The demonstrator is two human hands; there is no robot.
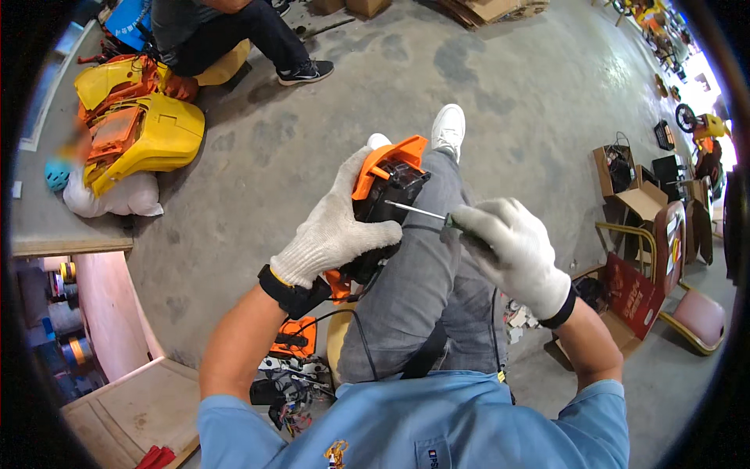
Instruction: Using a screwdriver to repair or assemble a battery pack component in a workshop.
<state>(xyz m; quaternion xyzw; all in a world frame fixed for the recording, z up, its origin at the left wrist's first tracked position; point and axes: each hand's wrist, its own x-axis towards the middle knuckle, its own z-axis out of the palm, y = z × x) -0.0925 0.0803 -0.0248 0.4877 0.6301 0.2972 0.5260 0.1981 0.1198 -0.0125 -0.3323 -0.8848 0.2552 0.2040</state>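
In a white knit glove, my left hand (337, 223) grips a black and orange plastic assembly (383, 191) and steadies it over my thigh. Its orange part (389, 166) faces away from me, and the black housing lies beneath my thumb. My gloved right hand (508, 246) is closed around the dark handle of a screwdriver (422, 211). The thin metal shaft points left, with its tip at the black housing. Whether the tip sits in a screw is too small to tell. A black cable (422, 228) runs near the housing across my leg.
Yellow and orange plastic shells (156, 141) are piled at the left, beside a seated person (234, 35). An orange part (295, 338) and tangled wires (293, 395) lie near my left side. Cardboard boxes (644, 199) and a chair (695, 316) stand at the right.
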